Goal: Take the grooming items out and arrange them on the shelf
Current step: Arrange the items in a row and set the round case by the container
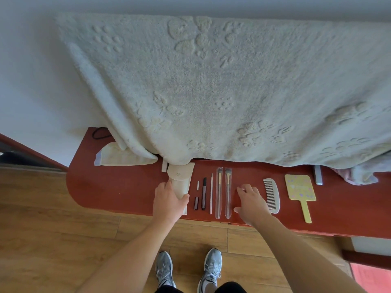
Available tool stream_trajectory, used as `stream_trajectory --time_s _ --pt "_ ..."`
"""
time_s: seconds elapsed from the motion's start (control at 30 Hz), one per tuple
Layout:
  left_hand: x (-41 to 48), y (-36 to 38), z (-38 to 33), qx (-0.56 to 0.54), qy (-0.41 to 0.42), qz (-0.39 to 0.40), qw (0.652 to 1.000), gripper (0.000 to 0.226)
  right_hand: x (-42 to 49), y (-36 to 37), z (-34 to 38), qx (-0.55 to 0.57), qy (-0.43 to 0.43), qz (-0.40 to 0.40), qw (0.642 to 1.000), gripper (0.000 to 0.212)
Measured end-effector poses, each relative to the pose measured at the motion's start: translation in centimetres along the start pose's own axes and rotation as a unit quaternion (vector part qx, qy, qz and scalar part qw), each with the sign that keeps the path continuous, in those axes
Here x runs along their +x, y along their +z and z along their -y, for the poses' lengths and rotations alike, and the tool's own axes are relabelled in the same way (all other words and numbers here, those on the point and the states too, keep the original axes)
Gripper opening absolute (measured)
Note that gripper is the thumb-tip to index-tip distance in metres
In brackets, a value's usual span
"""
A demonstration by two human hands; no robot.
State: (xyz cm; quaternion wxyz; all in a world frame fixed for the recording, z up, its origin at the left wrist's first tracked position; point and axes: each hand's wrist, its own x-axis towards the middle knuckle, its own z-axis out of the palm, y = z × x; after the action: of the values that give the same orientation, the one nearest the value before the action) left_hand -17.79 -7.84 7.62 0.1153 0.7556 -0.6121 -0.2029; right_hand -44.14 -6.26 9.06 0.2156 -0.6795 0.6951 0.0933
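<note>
Left hand [169, 199], fingers curled round the lower end of a cream pouch [181, 180] lying on the red shelf [118, 187]. Right hand [251, 199], fingers spread and holding nothing, over the shelf; just left of them two sleeved brushes [219, 193], just right a comb [271, 194], then a yellow mirror [300, 188]. Beyond, a hanging towel [211, 92]

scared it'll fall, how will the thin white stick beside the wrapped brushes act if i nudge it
Straight and slim, the thin white stick is probably stiff and light, skidding easily. If round it may roll; its near end lies close to the shelf edge.
</note>
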Motion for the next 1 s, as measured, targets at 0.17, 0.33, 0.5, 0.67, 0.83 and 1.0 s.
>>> stream_trajectory --time_s 0.17,0.33,0.5,0.67,0.83,1.0 --pt "0.54 0.57 -0.50 0.014 -0.005 -0.008 1.000 0.063 0.09 -0.01 -0.09 0.010 0.001 -0.003 1.000 0.075" --pt "0.49 1.02 -0.55 0.032 -0.009 -0.003 0.999 0.078 0.09 0.02 -0.21 0.012 0.001 -0.007 1.000 0.075" --pt "0.47 0.82 -0.63 0.048 -0.001 -0.012 0.999 0.077 0.18 -0.07 -0.22 0.013 -0.001 -0.008 1.000 0.075" --pt "0.49 0.55 -0.06 0.057 0.014 -0.014 0.998 0.061 0.18 -0.09 -0.29 0.017 -0.003 -0.007 1.000 0.074" --pt "0.51 0.69 -0.19 0.071 0.001 -0.002 0.997 0.058 0.11 -0.07 -0.21 0.019 -0.003 -0.011 1.000 0.074" --pt "0.40 0.83 -0.28 0.065 -0.004 -0.004 0.998 0.058 0.11 -0.03 -0.24 0.021 -0.003 -0.011 1.000 0.074"
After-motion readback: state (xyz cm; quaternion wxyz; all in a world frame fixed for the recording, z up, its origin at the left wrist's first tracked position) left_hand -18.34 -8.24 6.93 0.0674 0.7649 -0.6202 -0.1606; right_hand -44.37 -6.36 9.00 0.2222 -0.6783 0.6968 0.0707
